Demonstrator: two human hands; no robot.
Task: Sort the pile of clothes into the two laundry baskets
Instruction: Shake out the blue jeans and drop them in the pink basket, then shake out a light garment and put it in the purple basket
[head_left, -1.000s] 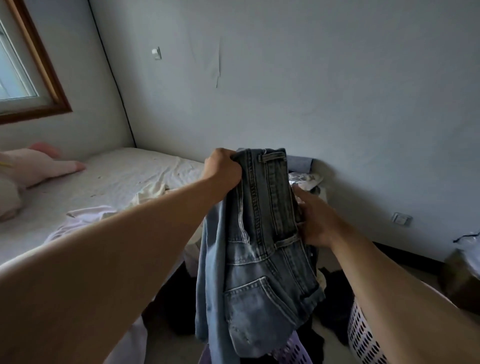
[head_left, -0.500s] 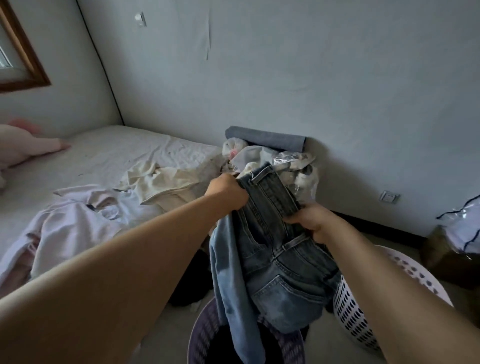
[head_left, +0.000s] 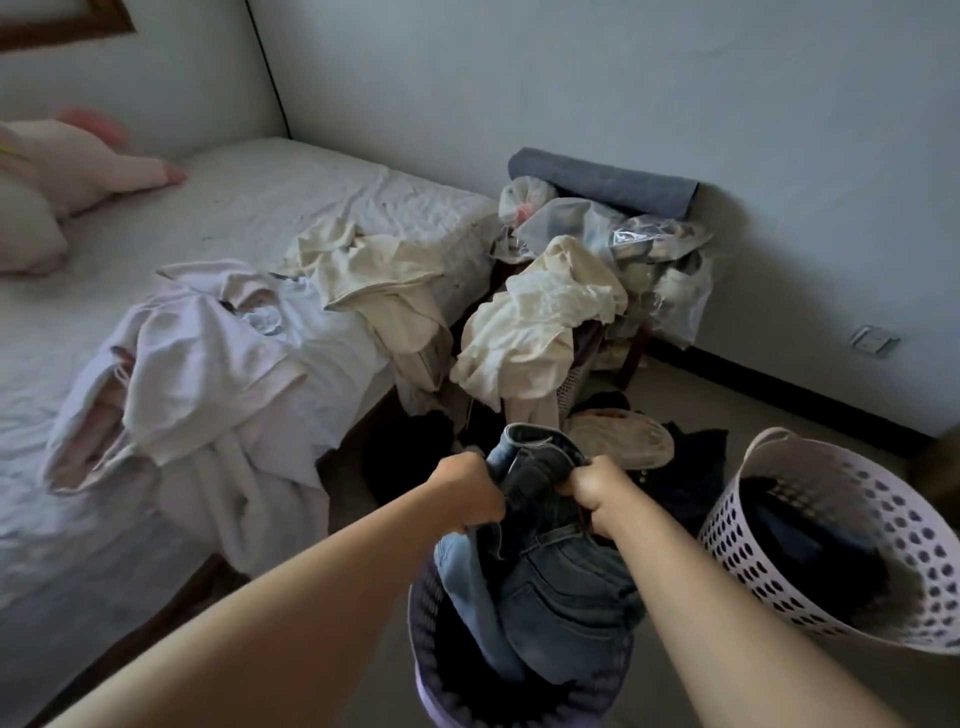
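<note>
Blue jeans (head_left: 563, 592) hang bunched from both hands, their lower part inside a purple laundry basket (head_left: 431, 696) at the bottom centre. My left hand (head_left: 470, 491) grips the waistband on the left, and my right hand (head_left: 592, 480) grips it on the right. A second, pale perforated basket (head_left: 852, 519) stands to the right with dark clothes in it. Pale lilac garments (head_left: 208, 364) and cream garments (head_left: 374, 275) lie on the bed's corner. More cream cloth (head_left: 535, 317) is draped over a heap beside the bed.
The white bed (head_left: 78, 519) fills the left, with a pink plush toy (head_left: 67, 166) near the wall. Dark clothes (head_left: 691, 467) lie on the floor between bed and baskets. A grey rolled mat (head_left: 602, 179) and plastic-wrapped items lean against the wall, which has a socket (head_left: 872, 340).
Both hands have lowered the jeans from chest height down into the purple basket. My view has tilted downward, bringing the bed's clothes and both baskets into sight.
</note>
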